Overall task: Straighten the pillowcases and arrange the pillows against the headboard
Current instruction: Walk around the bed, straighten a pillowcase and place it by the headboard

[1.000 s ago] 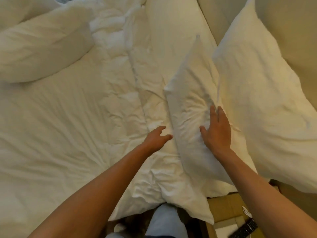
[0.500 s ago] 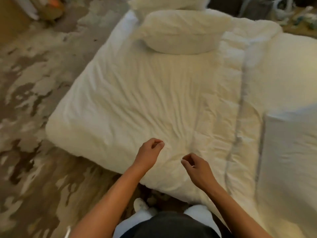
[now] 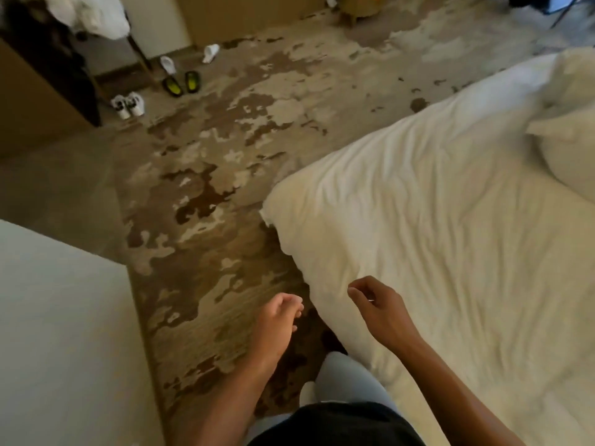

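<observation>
we judge the job unfinished: our left hand (image 3: 278, 320) and right hand (image 3: 378, 309) curl loosely, each grip empty (headboard unseen), a pillow (image 3: 571, 156) lying apart on the bed (image 3: 434, 220).

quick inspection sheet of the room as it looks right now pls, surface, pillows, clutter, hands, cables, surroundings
surface: bed covered by a wrinkled white duvet, its near corner hanging over the carpet
job's things: one pillow lies on the bed at the right edge of view, partly cut off; no headboard in view
clutter: white sneakers, dark shoes with yellow-green insides and white slippers on the floor at far left
grippers: left hand loosely curled over the carpet, empty; right hand loosely curled above the duvet edge, empty
cables: nothing seen
surroundings: brown and beige patterned carpet; another white surface at lower left; white cloth on dark furniture at top left
</observation>
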